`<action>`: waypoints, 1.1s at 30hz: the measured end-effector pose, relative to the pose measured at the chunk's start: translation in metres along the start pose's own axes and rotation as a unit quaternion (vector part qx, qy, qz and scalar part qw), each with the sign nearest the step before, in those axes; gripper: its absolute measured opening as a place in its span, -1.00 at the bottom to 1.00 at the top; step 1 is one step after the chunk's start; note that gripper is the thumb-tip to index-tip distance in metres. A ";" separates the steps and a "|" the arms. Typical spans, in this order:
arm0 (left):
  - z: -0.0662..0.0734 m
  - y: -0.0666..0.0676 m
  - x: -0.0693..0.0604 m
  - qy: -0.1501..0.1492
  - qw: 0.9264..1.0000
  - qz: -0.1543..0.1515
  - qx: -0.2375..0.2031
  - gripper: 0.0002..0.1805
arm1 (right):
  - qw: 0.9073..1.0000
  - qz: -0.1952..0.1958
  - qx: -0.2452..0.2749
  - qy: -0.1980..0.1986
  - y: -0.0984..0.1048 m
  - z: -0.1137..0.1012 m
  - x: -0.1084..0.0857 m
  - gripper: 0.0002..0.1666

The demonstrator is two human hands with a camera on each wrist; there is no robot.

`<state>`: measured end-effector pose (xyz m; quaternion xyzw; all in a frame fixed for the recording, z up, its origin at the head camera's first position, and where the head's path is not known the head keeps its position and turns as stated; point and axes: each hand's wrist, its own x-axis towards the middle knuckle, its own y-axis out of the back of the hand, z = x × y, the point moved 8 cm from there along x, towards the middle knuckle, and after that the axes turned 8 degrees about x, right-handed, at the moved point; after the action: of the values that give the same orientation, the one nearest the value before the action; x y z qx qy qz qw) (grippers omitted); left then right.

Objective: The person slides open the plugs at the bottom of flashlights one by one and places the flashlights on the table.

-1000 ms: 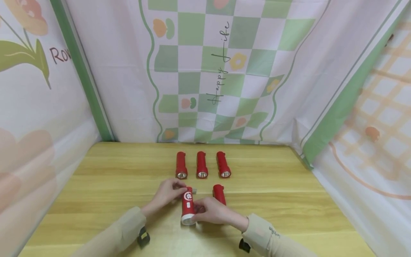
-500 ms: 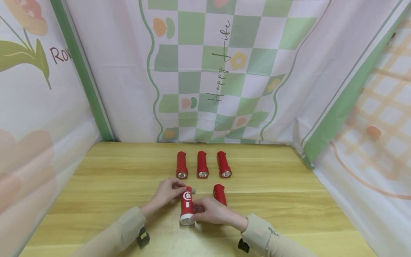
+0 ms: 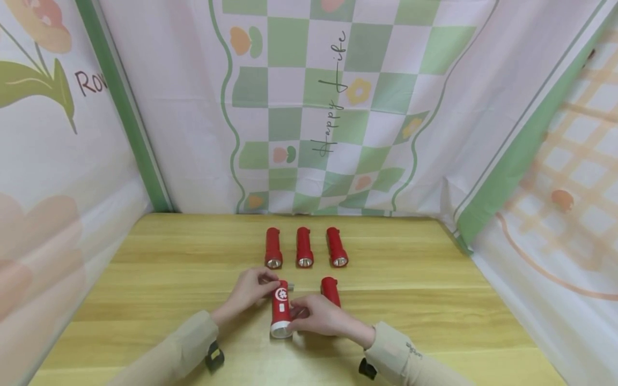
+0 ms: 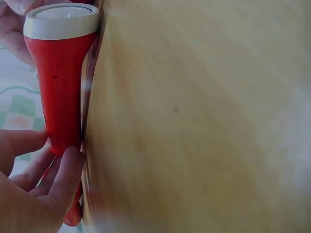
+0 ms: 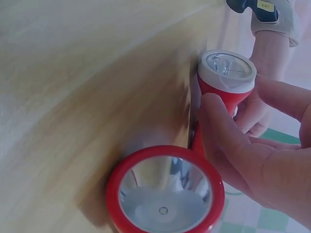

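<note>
A red flashlight (image 3: 281, 305) with a white head ring, a white emblem and a white switch lies on the table, lens toward me. My left hand (image 3: 252, 288) pinches its tail end between thumb and fingers, as the left wrist view shows. My right hand (image 3: 321, 315) holds the white-ringed head (image 5: 227, 73), thumb on one side and fingers on the other. Beside the tail, a small grey metal piece (image 3: 292, 287) pokes out. Another red flashlight (image 3: 330, 292) lies just right, its front part hidden by my right hand; its red-rimmed lens (image 5: 164, 194) appears in the right wrist view.
Farther back, a row of three red flashlights lies lens toward me: left (image 3: 272, 247), middle (image 3: 303, 247) and right (image 3: 336, 247). The wooden table (image 3: 193, 252) ends at a patterned cloth (image 3: 193, 161) behind, with more cloth on both sides.
The held flashlight has shifted very slightly to the left. Both hands keep their hold, and the other flashlights stay where they were.
</note>
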<state>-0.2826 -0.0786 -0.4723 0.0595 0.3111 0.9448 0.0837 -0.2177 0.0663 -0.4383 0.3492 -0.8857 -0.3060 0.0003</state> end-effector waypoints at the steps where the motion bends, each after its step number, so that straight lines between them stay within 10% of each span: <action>1: 0.000 0.000 0.000 0.000 1.000 -0.001 0.000 -0.85 | 1.000 0.000 0.000 0.001 0.001 0.000 0.000 -0.61; 15: 0.003 0.013 0.001 0.006 0.999 0.012 -0.032 -0.80 | 1.000 0.012 -0.004 0.012 0.010 -0.006 -0.011 -0.45; 33: 0.038 0.019 0.015 -0.037 0.999 0.015 0.009 -0.86 | 0.998 0.040 0.033 0.027 0.035 -0.007 -0.029 -0.38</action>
<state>-0.2935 -0.0692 -0.4296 0.1001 0.3152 0.9403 0.0803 -0.2155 0.1005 -0.4080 0.3213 -0.9082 -0.2672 0.0251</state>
